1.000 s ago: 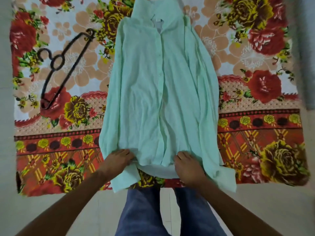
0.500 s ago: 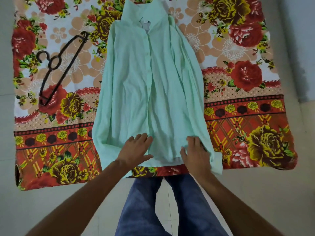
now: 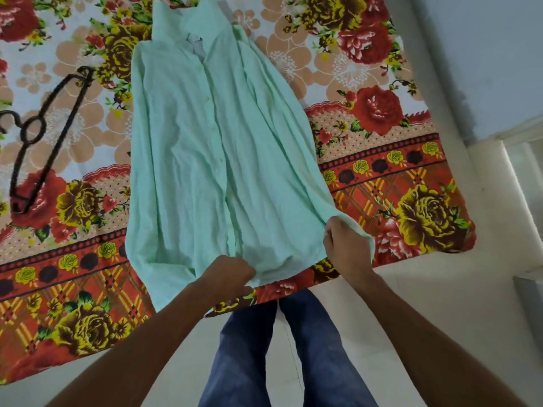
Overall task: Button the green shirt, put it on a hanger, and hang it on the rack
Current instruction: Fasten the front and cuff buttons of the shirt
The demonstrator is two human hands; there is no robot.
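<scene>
Hands, both, left (image 3: 227, 274), right (image 3: 346, 246), grip one green shirt (image 3: 191, 171); one hanger (image 3: 57, 143) apart.

The green shirt (image 3: 191, 171) is thin, matt cloth, softly creased, with small, pale buttons (image 3: 219, 160). Under it the floral spread (image 3: 382, 186) is thicker printed cloth, also matt, and the hanger (image 3: 58, 141) at the shirt's nine o'clock looks dark and dull. At six o'clock, blue denim jeans (image 3: 317, 348) stand on smooth, faintly glossy floor tiles (image 3: 411, 304).
</scene>
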